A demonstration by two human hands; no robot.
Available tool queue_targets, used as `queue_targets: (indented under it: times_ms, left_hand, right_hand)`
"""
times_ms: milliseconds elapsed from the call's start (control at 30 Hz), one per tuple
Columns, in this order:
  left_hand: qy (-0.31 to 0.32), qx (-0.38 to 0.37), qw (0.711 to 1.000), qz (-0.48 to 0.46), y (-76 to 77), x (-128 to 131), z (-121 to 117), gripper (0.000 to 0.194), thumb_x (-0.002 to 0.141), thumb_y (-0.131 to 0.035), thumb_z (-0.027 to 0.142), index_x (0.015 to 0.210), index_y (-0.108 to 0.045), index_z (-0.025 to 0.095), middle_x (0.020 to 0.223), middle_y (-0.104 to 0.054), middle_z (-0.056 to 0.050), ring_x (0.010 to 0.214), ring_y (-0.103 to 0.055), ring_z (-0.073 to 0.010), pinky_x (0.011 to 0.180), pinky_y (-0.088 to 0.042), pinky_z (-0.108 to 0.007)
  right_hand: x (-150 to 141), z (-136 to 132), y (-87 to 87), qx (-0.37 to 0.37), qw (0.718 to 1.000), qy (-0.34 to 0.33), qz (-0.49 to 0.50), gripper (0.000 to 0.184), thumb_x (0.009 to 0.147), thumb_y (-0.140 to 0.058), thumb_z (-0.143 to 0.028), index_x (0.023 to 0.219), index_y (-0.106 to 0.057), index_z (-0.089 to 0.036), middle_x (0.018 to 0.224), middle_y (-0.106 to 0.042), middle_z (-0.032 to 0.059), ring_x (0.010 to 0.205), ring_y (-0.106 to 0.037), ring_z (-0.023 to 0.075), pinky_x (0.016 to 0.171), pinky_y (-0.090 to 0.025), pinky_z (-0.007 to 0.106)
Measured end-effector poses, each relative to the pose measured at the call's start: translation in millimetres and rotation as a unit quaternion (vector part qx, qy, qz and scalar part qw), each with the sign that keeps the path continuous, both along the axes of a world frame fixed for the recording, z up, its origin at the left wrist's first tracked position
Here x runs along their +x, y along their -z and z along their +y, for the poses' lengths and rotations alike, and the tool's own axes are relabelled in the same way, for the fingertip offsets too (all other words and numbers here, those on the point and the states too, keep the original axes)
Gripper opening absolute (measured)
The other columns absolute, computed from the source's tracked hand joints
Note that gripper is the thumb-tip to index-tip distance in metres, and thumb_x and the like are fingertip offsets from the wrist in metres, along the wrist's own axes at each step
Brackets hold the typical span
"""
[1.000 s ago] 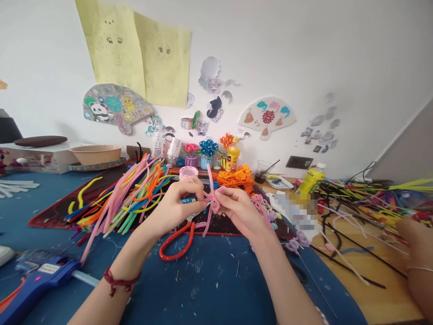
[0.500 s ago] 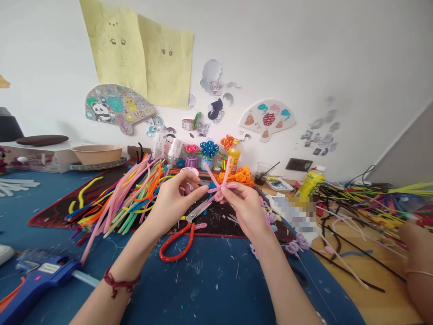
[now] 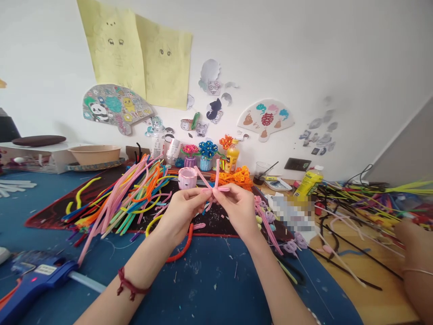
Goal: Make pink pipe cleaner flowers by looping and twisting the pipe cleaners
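Observation:
Pink pipe cleaners [image 3: 217, 174], bent together with two ends sticking up, are held between both hands above the dark mat. My left hand [image 3: 184, 208] is closed, thumb and fingertips pinching the left side of the piece. My right hand [image 3: 237, 205] pinches it from the right, the fingertips of both hands nearly meeting. Behind the left hand stands a small pink cup [image 3: 187, 178]. Scissors with red handles [image 3: 182, 253] lie below, partly hidden by my left hand and wrist. A large bunch of colored pipe cleaners [image 3: 117, 192] lies to the left.
A blue glue gun [image 3: 43, 280] lies at the lower left. Pipe-cleaner flowers in pots [image 3: 207, 158], an orange drink bottle [image 3: 232, 155] and a dark-liquid cup [image 3: 261, 174] stand along the wall. At the right are a yellow-green bottle [image 3: 308, 184] and another person's arm [image 3: 416, 266].
My left hand has moved right and now pinches the pink pipe cleaners beside my right hand. It now covers more of the scissors, and the pink cup shows more fully.

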State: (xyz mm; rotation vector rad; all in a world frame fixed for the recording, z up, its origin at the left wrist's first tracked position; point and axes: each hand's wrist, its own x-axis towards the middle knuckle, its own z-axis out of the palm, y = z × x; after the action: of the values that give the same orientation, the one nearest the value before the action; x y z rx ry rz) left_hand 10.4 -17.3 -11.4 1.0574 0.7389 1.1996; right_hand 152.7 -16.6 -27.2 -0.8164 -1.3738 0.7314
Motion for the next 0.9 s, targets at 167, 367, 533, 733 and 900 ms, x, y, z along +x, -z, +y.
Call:
queue_targets:
  times_ms: [167,367,533,733,900]
  left_hand:
    - [-0.066,0.147,0.983,0.088,0.1,4,-7,0.015,0.075,-0.074,0.026,0.079,-0.071,0.012,0.074,-0.071,-0.005,0.068,-0.062,-0.0148,0.062,-0.046,-0.024]
    - [-0.199,0.586,0.688,0.379,-0.2,-11,0,0.016,0.091,-0.053,0.013,0.085,-0.068,0.014,0.078,-0.066,-0.006,0.072,-0.057,-0.0165,0.065,-0.044,-0.028]
    - [-0.167,0.707,0.469,0.503,-4.0,-24,4,0.027,0.096,-0.041,0.011,0.083,-0.064,0.016,0.079,-0.065,-0.006,0.071,-0.054,-0.0166,0.065,-0.043,-0.029]
    - [-0.140,0.381,0.848,0.341,-6.5,-11,2,0.030,0.090,-0.057,0.040,0.077,-0.065,0.015,0.066,-0.060,-0.001,0.060,-0.050,-0.0125,0.057,-0.039,-0.025]
    - [0.009,0.088,0.994,0.069,-4.5,0,-2,0.029,0.077,-0.071,0.041,0.074,-0.067,0.013,0.068,-0.056,0.000,0.058,-0.045,-0.0076,0.056,-0.038,-0.021]
  right_hand:
    - [1,-1,-4.3,-0.027,0.998,-0.025,0.057,0.015,0.076,-0.073,-0.029,0.067,-0.069,-0.017,0.060,-0.066,-0.0006,0.054,-0.062,0.0128,0.055,-0.051,0.024]
    - [-1,1,-4.5,-0.089,0.988,-0.058,0.115,0.020,0.070,-0.076,-0.030,0.060,-0.067,-0.016,0.052,-0.063,-0.0006,0.046,-0.055,0.0105,0.045,-0.043,0.022]
    - [-2,1,-4.1,-0.104,0.984,-0.071,0.130,0.019,0.068,-0.077,-0.031,0.061,-0.068,-0.016,0.052,-0.062,-0.0009,0.046,-0.054,0.0109,0.045,-0.041,0.023]
    - [2,-1,-7.6,-0.009,0.997,-0.007,0.074,0.021,0.075,-0.073,-0.037,0.069,-0.066,-0.019,0.063,-0.066,0.0007,0.059,-0.061,0.0154,0.058,-0.049,0.028]
    - [2,-3,-6.3,0.038,0.999,0.017,0.011,0.016,0.077,-0.072,-0.035,0.075,-0.068,-0.019,0.073,-0.069,0.0022,0.070,-0.064,0.0179,0.069,-0.052,0.030]
